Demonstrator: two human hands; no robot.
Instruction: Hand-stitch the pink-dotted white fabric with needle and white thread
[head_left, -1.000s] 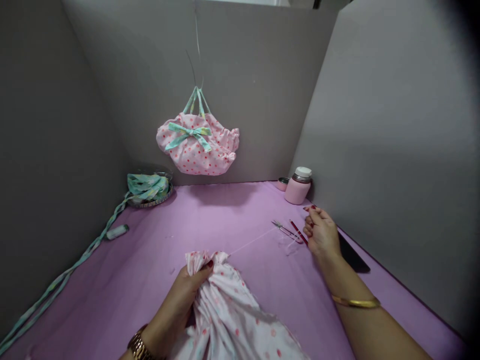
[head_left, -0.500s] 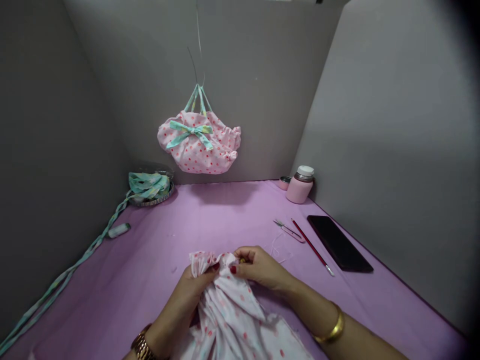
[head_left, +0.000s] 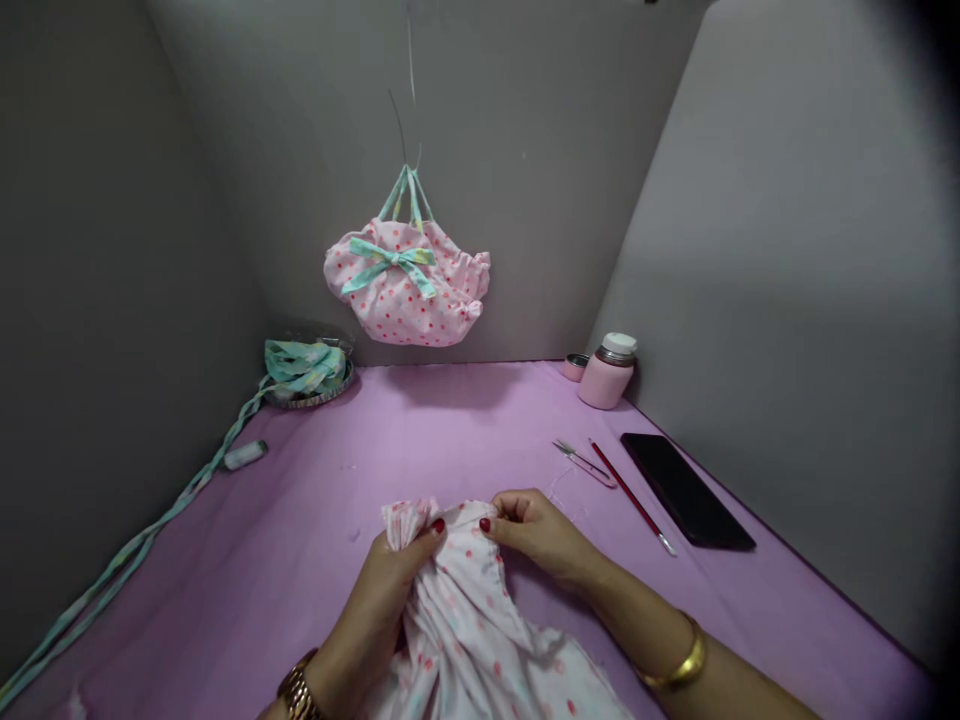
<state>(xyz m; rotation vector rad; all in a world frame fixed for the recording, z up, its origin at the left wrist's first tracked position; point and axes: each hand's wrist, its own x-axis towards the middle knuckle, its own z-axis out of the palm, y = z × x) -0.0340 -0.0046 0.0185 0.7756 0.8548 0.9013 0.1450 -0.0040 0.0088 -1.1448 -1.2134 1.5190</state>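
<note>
A white fabric with pink and red dots (head_left: 469,610) hangs from both hands at the bottom centre, its top edge gathered at the left and flatter at the right. My left hand (head_left: 390,575) is closed on the gathered part, thumb on top. My right hand (head_left: 536,530) pinches the top right corner between thumb and fingers; whether it also holds a needle is too small to tell. Behind, a pink dotted fabric piece (head_left: 409,300) with a green bow (head_left: 391,260) hangs from green straps.
Pink-handled thread snips (head_left: 589,465), a red pencil (head_left: 630,495) and a black phone (head_left: 686,490) lie at the right. Behind them stands a pink jar (head_left: 606,375). At the left are a thread spool (head_left: 244,455) and green fabric strips (head_left: 307,368) in a round tray.
The top edge between my hands is now stretched flatter, with fewer folds. My right hand has moved slightly right, away from my left. The whole view has shifted a little.
</note>
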